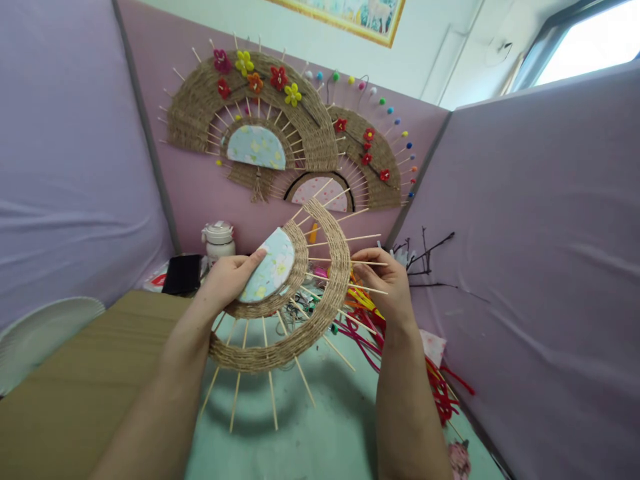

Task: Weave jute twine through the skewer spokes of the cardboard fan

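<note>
My left hand [227,280] grips a half-woven fan [341,257], thumb on its pale blue flowered half-disc [273,270] and fingers hidden behind. A narrow twine band edges the disc, and a wider twine band runs farther out across the spread wooden sticks [271,400]. The fan is tilted above the table, its sticks pointing right and down. At its right edge, my right hand [386,287] has thumb and fingers pinched together around a stick's outer end, close to the outer band. Whatever else lies in that pinch is hidden.
Two finished fans [320,133] with felt-like flowers hang on the pink partition [150,87]. Behind my right hand lie coloured pipe cleaners [363,340] and dark twigs [425,257]. A white lidded jar [219,239], a black phone-like object [183,274] and brown cardboard [100,373] are at left.
</note>
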`<action>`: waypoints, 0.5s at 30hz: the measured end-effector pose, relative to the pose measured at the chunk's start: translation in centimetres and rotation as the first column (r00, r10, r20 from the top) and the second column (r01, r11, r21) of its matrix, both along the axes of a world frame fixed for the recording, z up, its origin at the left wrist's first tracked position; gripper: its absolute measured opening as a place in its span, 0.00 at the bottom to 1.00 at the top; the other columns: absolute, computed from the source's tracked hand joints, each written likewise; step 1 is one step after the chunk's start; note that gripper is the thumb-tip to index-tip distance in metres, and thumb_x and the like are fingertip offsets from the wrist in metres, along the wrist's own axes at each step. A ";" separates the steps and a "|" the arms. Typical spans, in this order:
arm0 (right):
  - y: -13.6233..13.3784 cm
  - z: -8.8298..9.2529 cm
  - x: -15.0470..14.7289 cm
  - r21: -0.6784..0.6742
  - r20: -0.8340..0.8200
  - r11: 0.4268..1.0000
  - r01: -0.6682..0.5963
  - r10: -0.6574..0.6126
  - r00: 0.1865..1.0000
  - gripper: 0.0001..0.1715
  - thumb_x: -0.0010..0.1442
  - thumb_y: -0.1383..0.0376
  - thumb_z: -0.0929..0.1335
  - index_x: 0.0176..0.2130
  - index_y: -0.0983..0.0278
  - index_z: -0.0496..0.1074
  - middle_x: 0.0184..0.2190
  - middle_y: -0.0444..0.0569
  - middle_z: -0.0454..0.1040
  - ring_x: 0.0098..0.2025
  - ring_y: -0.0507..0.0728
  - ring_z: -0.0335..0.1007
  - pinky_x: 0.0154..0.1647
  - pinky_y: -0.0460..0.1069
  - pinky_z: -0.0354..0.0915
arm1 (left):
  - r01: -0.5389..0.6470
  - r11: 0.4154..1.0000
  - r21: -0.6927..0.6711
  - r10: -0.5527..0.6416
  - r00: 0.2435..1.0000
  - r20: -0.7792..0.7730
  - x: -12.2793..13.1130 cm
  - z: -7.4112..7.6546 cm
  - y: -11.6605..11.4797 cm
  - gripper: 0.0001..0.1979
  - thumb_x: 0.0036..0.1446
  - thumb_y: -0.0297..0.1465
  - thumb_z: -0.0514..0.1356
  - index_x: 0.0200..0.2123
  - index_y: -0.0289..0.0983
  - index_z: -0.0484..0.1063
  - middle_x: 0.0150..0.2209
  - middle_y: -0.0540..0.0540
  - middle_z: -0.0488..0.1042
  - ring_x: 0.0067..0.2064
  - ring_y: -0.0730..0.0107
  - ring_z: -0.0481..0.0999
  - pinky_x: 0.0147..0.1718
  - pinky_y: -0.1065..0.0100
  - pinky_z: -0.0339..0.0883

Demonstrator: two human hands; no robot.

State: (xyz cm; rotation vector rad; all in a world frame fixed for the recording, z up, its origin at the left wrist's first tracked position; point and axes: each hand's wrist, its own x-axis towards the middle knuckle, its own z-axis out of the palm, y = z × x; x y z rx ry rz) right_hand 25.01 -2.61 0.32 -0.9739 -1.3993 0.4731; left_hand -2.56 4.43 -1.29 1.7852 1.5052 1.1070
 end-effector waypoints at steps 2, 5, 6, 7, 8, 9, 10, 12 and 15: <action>-0.2 0.0 0.4 0.002 0.050 1.000 -0.007 0.007 0.999 0.06 0.55 0.61 0.72 0.35 0.60 0.75 0.32 0.46 0.77 0.33 0.54 0.72 0.33 0.49 0.68 | 0.001 1.000 0.002 -0.001 1.000 -0.018 0.0 0.0 0.0 0.32 0.51 0.62 0.53 0.17 0.38 0.65 0.17 0.51 0.61 0.21 0.70 0.57 0.20 0.68 0.48; -0.1 -0.2 1.1 -0.001 0.081 1.000 0.002 -0.002 0.997 0.04 0.56 0.62 0.71 0.34 0.60 0.75 0.32 0.46 0.77 0.33 0.54 0.72 0.35 0.49 0.69 | 0.008 1.000 0.011 -0.008 0.999 -0.054 0.0 -0.1 0.0 0.32 0.51 0.61 0.53 0.16 0.39 0.63 0.16 0.51 0.60 0.21 0.70 0.57 0.21 0.67 0.47; 0.0 -0.3 1.2 0.005 0.069 1.000 0.010 -0.010 0.998 0.04 0.55 0.63 0.72 0.34 0.60 0.75 0.32 0.46 0.77 0.33 0.54 0.72 0.35 0.49 0.69 | 0.011 1.000 0.020 -0.010 0.998 -0.068 0.1 -0.1 0.0 0.32 0.52 0.61 0.53 0.16 0.39 0.63 0.16 0.51 0.60 0.21 0.70 0.57 0.21 0.67 0.47; 0.0 -0.3 1.4 0.015 0.052 1.000 0.019 -0.020 0.998 0.05 0.54 0.63 0.72 0.34 0.60 0.75 0.32 0.45 0.76 0.33 0.54 0.72 0.35 0.49 0.69 | 0.012 1.000 0.028 -0.009 0.997 -0.081 0.1 -0.1 0.1 0.32 0.52 0.61 0.53 0.16 0.39 0.63 0.17 0.51 0.60 0.21 0.70 0.57 0.21 0.67 0.47; 0.1 -0.4 1.5 0.026 0.032 0.999 0.030 -0.030 0.999 0.06 0.53 0.63 0.73 0.34 0.60 0.74 0.31 0.44 0.76 0.32 0.53 0.72 0.35 0.48 0.69 | 0.010 0.999 0.035 -0.007 0.996 -0.092 0.2 -0.1 0.0 0.32 0.52 0.61 0.52 0.16 0.39 0.63 0.17 0.51 0.60 0.22 0.70 0.57 0.21 0.67 0.47; 0.2 -0.4 1.6 0.035 0.010 0.999 0.041 -0.041 0.999 0.07 0.52 0.64 0.73 0.33 0.61 0.74 0.30 0.44 0.75 0.32 0.53 0.72 0.34 0.48 0.68 | 0.009 0.999 0.040 -0.005 0.995 -0.102 0.2 -0.1 0.0 0.32 0.53 0.61 0.52 0.16 0.39 0.63 0.17 0.51 0.60 0.22 0.70 0.57 0.21 0.67 0.47; 0.2 -0.4 1.8 0.037 -0.009 0.998 0.049 -0.049 0.999 0.08 0.51 0.64 0.74 0.33 0.61 0.73 0.30 0.43 0.75 0.31 0.52 0.71 0.33 0.48 0.68 | 0.008 0.999 0.043 -0.004 0.994 -0.111 0.2 -0.1 0.0 0.32 0.53 0.61 0.52 0.16 0.39 0.63 0.17 0.51 0.60 0.22 0.69 0.58 0.21 0.67 0.47; 0.1 -0.3 2.1 0.011 -0.035 0.998 0.055 -0.054 0.998 0.09 0.50 0.63 0.74 0.32 0.61 0.72 0.28 0.42 0.73 0.28 0.51 0.70 0.31 0.47 0.67 | 0.011 0.998 0.058 -0.003 0.992 -0.124 0.3 0.0 -0.1 0.31 0.54 0.60 0.51 0.17 0.39 0.63 0.18 0.51 0.61 0.23 0.69 0.58 0.22 0.67 0.47; -0.4 -0.1 2.7 -0.082 -0.064 0.996 0.034 -0.040 0.997 0.10 0.51 0.62 0.74 0.33 0.61 0.70 0.26 0.41 0.71 0.24 0.50 0.66 0.25 0.46 0.63 | 0.008 0.995 0.103 0.007 0.988 -0.151 0.2 0.0 -0.1 0.31 0.55 0.59 0.51 0.18 0.39 0.65 0.18 0.51 0.60 0.24 0.68 0.60 0.22 0.67 0.48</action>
